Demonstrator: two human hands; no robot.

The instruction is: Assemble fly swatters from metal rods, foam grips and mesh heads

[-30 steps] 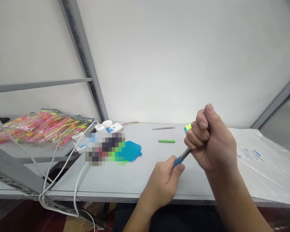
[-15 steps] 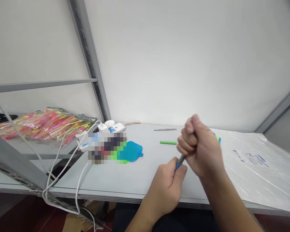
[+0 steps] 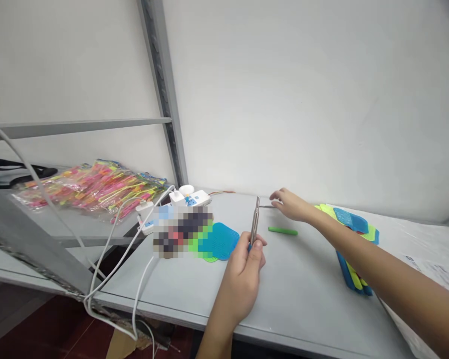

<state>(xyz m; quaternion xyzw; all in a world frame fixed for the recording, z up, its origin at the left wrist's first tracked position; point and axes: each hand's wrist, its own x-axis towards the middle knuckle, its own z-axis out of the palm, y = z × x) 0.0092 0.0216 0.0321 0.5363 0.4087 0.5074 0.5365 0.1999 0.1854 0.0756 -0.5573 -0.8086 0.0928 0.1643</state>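
My left hand (image 3: 243, 271) is closed around the blue grip of a telescopic metal rod (image 3: 255, 223), which stands upright above the grey table (image 3: 194, 289). My right hand (image 3: 290, 203) reaches out to the back of the table, its fingers on a thin metal rod (image 3: 265, 206) lying there. A green grip sleeve (image 3: 283, 231) lies on the table just in front of my right hand. Blue and green mesh swatter heads (image 3: 219, 242) lie left of my left hand.
A stack of blue, yellow and green swatter heads (image 3: 353, 244) lies under my right forearm. A white power strip (image 3: 194, 198) with white cables (image 3: 112, 249) sits at the back left. A bag of colourful parts (image 3: 93, 187) rests on the left shelf. A grey upright post (image 3: 164, 89) stands behind.
My right hand has let go of the rod held in my left hand and reached out to the thin metal rod at the back. The left hand has tilted its rod upright.
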